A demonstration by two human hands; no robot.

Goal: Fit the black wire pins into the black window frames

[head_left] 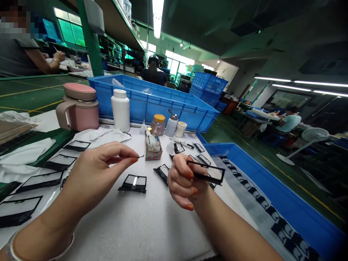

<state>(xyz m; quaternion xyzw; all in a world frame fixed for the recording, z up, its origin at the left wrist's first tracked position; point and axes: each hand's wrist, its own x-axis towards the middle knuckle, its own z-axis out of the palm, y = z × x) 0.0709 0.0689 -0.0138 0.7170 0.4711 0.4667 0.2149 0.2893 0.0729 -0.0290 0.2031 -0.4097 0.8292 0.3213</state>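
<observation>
Firstly, the left hand (pixel 95 174): thumb and forefinger pinch a tiny dark piece (pixel 141 156), raised over the middle of the tabletop (pixel 152 224). The right hand (pixel 181 181): fingers curl in and grip a black frame (pixel 208 178) by one end, held up toward the tabletop's right edge.

One loose frame (pixel 133 187) lies between the hands, clear of both. A column of similar frames (pixel 58 165) runs along the left edge; more lie behind the right hand.

Toward the far edge, left to right, stand a pink mug (pixel 85 112), a white bottle (pixel 121 112), a yellow-lidded jar (pixel 158 125), a pump bottle (pixel 172 126) and a small cup (pixel 181 129). A small box (pixel 153 156) stands before the jar, holding several items.

Beyond the far edge: a blue crate (pixel 174 111). Along the right edge: a blue bin (pixel 252 163) with rows of black parts (pixel 251 192).
</observation>
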